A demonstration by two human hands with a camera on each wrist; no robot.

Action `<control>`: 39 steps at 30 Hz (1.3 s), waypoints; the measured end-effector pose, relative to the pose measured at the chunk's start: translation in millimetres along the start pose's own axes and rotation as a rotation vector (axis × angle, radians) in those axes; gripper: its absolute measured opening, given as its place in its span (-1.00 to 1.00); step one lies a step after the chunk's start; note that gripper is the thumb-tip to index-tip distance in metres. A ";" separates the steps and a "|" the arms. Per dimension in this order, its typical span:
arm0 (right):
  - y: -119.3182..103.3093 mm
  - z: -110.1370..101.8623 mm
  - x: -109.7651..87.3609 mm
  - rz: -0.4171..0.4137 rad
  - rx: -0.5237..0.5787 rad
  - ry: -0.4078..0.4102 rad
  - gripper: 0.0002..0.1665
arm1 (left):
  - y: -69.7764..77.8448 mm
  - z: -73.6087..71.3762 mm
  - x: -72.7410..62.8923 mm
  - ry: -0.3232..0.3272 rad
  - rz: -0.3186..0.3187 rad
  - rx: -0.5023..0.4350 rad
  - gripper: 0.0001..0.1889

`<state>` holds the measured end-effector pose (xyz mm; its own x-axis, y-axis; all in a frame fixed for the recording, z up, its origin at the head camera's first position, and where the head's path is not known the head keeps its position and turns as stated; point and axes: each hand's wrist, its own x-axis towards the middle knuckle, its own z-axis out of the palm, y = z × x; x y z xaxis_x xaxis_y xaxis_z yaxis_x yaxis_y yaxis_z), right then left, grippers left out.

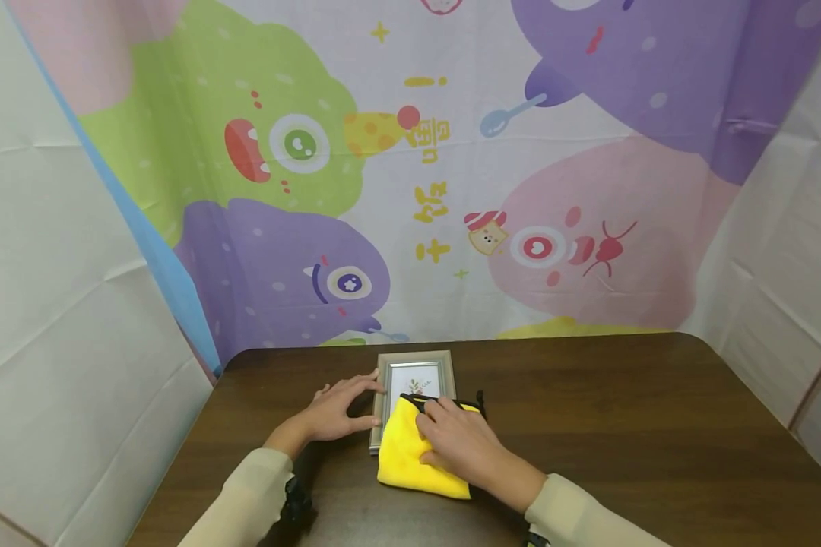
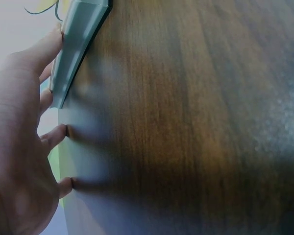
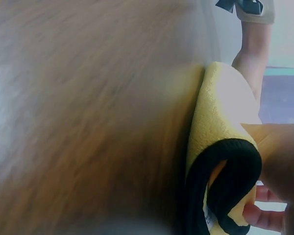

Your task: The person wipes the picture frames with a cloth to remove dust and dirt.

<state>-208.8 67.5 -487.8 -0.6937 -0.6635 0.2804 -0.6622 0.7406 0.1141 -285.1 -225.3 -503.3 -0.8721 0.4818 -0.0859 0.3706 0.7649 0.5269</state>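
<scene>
A picture frame (image 1: 381, 380) with a pale beige and silver border lies flat on the table, a small plant print behind its pane. Along its left side, the thumb and a fingertip of my left hand (image 1: 338, 410) touch the edge, while in the left wrist view other fingertips of the left hand (image 2: 24, 132) rest on the wood. My right hand (image 1: 461, 441) grips a yellow cloth (image 1: 410, 463) with black edging over the lower part of the frame. In the right wrist view the cloth (image 3: 218, 112) is folded over, its black hem curling near the fingers.
The dark brown wooden table (image 1: 622, 425) extends to both sides, with rounded far corners. Behind it hangs a curtain (image 1: 445, 289) printed with cartoon monsters. White sheeting (image 1: 61, 304) closes off the left, and similar sheeting (image 1: 773, 251) the right.
</scene>
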 end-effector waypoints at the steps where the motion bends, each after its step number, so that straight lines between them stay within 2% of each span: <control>1: -1.1 0.0 1.5 -0.004 -0.007 -0.002 -0.48 | -0.5 0.2 0.4 -0.001 -0.001 0.001 -0.35; 9: -16.5 2.2 16.8 -0.011 -0.040 -0.021 -0.45 | 1.5 -0.4 -0.7 0.004 0.005 0.000 -0.38; 17: -28.8 6.4 28.9 -0.038 -0.049 0.056 -0.39 | 1.3 0.3 -1.0 0.008 0.010 0.004 -0.38; 22: -33.2 6.7 34.0 -0.023 -0.070 0.044 -0.41 | 0.4 0.0 -0.4 0.004 0.005 -0.003 -0.32; 28: -31.6 7.2 33.5 -0.016 -0.044 0.045 -0.41 | 0.0 -0.9 -0.4 0.005 0.006 -0.007 -0.33; 32: -31.7 -0.3 30.5 0.010 -0.038 0.011 -0.42 | 0.5 -1.2 0.0 0.004 0.003 -0.002 -0.36; 39: -22.7 -2.3 18.9 0.032 -0.034 -0.014 -0.45 | 2.7 -2.6 -0.6 -0.013 -0.006 -0.004 -0.38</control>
<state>-206.3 38.5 -482.9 -0.7182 -0.6408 0.2712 -0.6300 0.7643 0.1377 -284.4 -224.7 -499.6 -0.8700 0.4829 -0.0996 0.3643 0.7657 0.5301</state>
